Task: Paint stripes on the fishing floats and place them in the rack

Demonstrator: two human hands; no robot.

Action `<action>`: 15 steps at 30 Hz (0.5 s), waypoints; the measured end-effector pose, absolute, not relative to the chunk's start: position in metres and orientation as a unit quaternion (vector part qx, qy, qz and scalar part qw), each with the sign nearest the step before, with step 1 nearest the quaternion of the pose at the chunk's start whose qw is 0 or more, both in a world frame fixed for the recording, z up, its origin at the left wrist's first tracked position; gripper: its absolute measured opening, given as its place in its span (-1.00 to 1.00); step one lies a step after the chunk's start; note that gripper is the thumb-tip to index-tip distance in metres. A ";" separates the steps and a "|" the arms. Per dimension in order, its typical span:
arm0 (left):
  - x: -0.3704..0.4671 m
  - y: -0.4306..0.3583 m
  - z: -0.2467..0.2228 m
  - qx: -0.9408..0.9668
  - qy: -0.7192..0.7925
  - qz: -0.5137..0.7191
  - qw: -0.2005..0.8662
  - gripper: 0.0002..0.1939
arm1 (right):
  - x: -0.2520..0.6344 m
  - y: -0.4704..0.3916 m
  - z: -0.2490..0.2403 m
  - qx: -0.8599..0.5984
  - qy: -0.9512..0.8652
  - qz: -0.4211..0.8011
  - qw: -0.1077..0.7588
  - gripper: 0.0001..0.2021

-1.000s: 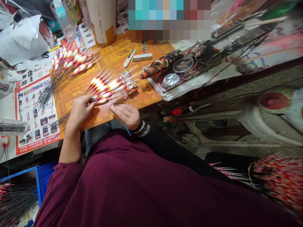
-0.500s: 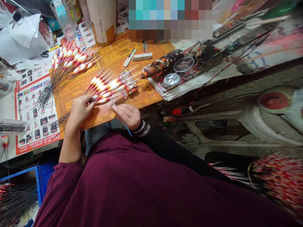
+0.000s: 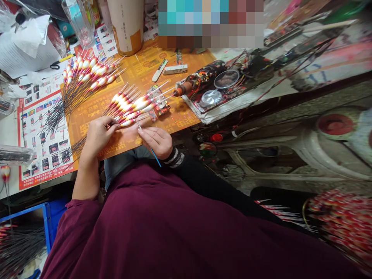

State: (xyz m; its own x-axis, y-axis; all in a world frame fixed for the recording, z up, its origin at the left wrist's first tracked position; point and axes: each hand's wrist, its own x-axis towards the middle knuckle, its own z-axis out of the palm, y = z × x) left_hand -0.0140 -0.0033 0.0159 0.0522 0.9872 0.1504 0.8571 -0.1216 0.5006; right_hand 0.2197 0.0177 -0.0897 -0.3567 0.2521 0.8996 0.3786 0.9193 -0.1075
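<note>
And here at the near edge of the table (image 3: 8,131), both hands are busy! The left hand (image 3: 100,133) has its thumb and fingers closed in a pinch at the stem end of the nearest float (image 3: 127,123), a red, yellow and white one, its thin tip pointing right. Over on the right, the right hand (image 3: 158,142) has its fingertips closed round a slim brush (image 3: 155,155), blue end slanting down toward the body, the other end right up at the float's tip end; whether they touch, I cannot tell. Just beyond, a row of floats (image 3: 123,104) fans out side by side on the orange sheet (image 3: 84,120), with a paint-specked block (image 3: 161,109) by their tips. Look farther left: a bigger bunch of floats (image 3: 87,66), dark stems spilling over the printed sheet (image 3: 43,135)! Toward the far edge stands a tall container (image 3: 126,29), a clear glass (image 3: 83,27) to its left. Right of it lie a flat stick (image 3: 159,70) and a pale bar (image 3: 175,69). And at the table's right side, a paint-splattered cylinder (image 3: 203,77) rests beside two clear dishes, a front one (image 3: 211,98) and a back one (image 3: 226,79).
</note>
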 end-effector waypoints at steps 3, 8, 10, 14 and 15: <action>-0.013 -0.003 0.016 0.711 0.649 0.232 0.140 -0.91 | 0.221 0.018 -0.093 -0.196 -0.826 -0.053 0.526 -0.67; -0.012 -0.005 0.021 0.706 0.655 0.228 0.145 -0.90 | 0.223 0.019 -0.101 -0.210 -0.841 -0.026 0.498 -0.73; -0.014 -0.007 0.025 0.705 0.656 0.225 0.148 -0.89 | 0.224 0.019 -0.102 -0.196 -0.833 -0.016 0.518 -0.72; -0.026 -0.017 0.033 0.705 0.657 0.214 0.161 -0.86 | 0.224 0.017 -0.096 -0.146 -0.817 -0.006 0.558 -0.68; -0.031 -0.021 0.036 0.704 0.658 0.210 0.167 -0.85 | 0.224 0.015 -0.094 -0.130 -0.818 -0.006 0.560 -0.67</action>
